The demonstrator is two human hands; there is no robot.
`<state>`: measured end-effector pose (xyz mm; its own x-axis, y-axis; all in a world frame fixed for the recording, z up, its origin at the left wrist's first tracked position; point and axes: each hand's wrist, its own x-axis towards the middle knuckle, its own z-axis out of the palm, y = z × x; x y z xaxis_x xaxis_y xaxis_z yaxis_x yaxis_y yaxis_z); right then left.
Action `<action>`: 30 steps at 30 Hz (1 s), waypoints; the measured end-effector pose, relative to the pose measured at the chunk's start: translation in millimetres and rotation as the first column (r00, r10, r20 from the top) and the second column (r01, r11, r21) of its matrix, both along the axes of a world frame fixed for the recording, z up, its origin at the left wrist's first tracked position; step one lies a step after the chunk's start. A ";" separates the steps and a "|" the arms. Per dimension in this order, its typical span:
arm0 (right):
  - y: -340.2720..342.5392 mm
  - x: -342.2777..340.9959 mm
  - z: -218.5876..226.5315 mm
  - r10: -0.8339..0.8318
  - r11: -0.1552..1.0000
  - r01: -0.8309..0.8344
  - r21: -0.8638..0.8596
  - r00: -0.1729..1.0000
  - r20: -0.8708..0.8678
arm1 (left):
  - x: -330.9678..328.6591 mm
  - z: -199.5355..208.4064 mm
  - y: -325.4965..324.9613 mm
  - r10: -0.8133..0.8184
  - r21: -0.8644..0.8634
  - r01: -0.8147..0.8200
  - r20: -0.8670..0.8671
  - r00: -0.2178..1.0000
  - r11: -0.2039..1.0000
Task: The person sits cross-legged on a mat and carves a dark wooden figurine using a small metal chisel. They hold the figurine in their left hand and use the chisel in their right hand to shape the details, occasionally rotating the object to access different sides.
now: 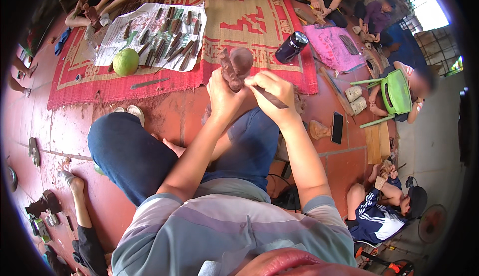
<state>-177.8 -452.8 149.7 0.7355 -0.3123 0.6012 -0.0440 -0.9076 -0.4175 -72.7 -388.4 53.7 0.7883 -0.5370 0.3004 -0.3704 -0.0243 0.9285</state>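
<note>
Terracotta tiles (102, 201) underfoot, smooth and glossy, dusted with brown crumbs near the mat edge. Nearest: left hand (223, 94) is wrapped around the lower part of a carved brown figure (234, 69), held up in the air over the gap between knees and mat. Right hand (273, 89) pinches a slim, flat-handled tool (271, 97) at the figure's right side; cutting end hidden by the fingers, contact cannot be told.

Technique (judgement): brace right fingertips against the piece, take short, shallow strokes, keep left thumb out of the blade's line, turn the figure rather than the wrist.

Materials: figure matt, apparently wood, with a rounded bulge and knobbly relief. Beyond, woven red-and-tan mat (174, 81); round, dull-green fruit (125, 62); dark, glossy cylindrical flask (292, 47). Farther, a creased printed sheet (111, 46) under slender dark-handled tools (175, 40).
</note>
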 end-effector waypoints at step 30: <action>2.8 6.7 18.8 -0.001 0.981 0.072 -0.183 0.933 0.359 | 1.4 -7.7 -2.1 0.057 -0.004 -0.057 0.108 0.993 0.998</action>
<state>-171.2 -450.1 168.5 0.4528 -0.1893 0.8713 0.0407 -0.9718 -0.2323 -71.3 -390.5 46.0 0.7804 -0.4919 0.3861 -0.4666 -0.0470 0.8832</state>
